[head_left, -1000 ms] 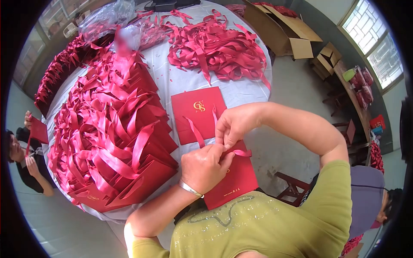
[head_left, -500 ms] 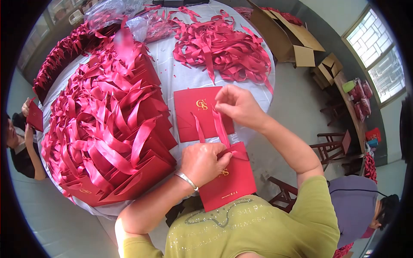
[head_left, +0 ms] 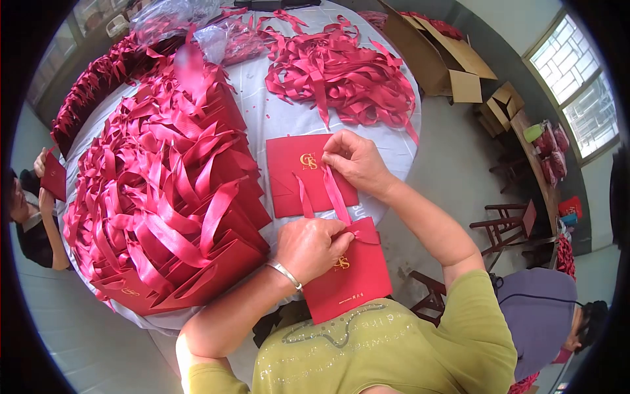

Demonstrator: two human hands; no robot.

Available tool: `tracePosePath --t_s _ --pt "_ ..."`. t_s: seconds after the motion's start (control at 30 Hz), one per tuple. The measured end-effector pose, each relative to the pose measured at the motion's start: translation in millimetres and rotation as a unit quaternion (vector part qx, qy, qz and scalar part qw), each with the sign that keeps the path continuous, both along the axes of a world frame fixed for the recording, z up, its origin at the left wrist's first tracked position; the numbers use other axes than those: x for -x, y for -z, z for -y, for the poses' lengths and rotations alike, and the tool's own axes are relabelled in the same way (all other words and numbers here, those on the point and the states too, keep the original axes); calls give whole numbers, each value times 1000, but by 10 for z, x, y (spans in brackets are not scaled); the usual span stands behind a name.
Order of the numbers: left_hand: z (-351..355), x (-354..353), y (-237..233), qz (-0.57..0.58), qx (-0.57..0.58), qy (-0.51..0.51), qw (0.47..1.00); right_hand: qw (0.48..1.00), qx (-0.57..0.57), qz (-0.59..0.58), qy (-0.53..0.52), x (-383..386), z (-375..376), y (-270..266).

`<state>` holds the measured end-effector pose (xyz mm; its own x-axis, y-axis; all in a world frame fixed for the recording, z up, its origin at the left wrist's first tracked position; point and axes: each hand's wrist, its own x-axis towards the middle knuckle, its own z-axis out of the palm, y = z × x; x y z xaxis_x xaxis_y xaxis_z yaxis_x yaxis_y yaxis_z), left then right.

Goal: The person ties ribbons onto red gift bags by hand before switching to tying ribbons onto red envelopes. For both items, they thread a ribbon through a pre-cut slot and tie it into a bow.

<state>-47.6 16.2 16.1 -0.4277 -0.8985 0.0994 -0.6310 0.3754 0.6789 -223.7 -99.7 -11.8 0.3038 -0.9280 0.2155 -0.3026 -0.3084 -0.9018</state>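
A red bag with gold lettering (head_left: 348, 282) lies against my shirt at the table's near edge. My left hand (head_left: 314, 248) is closed in a pinch on its top edge, near the ribbon knot. From that edge two pink ribbon ends rise; my right hand (head_left: 348, 161) pinches the tip of the right one (head_left: 336, 196). The left ribbon end (head_left: 304, 197) lies loose over a second red bag (head_left: 285, 157), which rests flat beyond the first.
Many red bags with pink ribbons (head_left: 164, 184) fill the table's left side. Loose ribbons (head_left: 338, 72) are heaped at the far right. A co-worker (head_left: 36, 217) holds a small red bag at left. Another person (head_left: 538, 315) sits at right, near wooden chairs and cardboard boxes (head_left: 436, 56).
My right hand has moved slightly left and down, and its fingers have closed on the tip of the right ribbon end. My left hand stays in place.
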Motion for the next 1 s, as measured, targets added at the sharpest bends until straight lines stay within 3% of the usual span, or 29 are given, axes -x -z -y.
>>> tracePosePath --t_s 0.27,0.3,0.37,0.57,0.73,0.9,1.0 --pt "7 0 11 12 -7 -5 1000 998 6 -44 32 55 -82 -102" --pt "7 -1 20 10 -5 -8 1000 995 76 -1 57 58 -160 -140" --pt "14 -5 17 -7 -2 -15 1000 989 141 -25 43 237 -357 -250" --pt "36 -9 -1 1 -20 -34 999 995 -98 7 30 724 -1295 -145" --pt "40 18 24 11 -23 -37 999 996 -77 7 41 715 -1502 -123" --pt "23 33 9 19 -14 -49 999 982 -177 70 -18 746 -1400 -144" --pt "9 42 34 26 3 -55 998 968 -238 81 -1 714 -1416 -452"
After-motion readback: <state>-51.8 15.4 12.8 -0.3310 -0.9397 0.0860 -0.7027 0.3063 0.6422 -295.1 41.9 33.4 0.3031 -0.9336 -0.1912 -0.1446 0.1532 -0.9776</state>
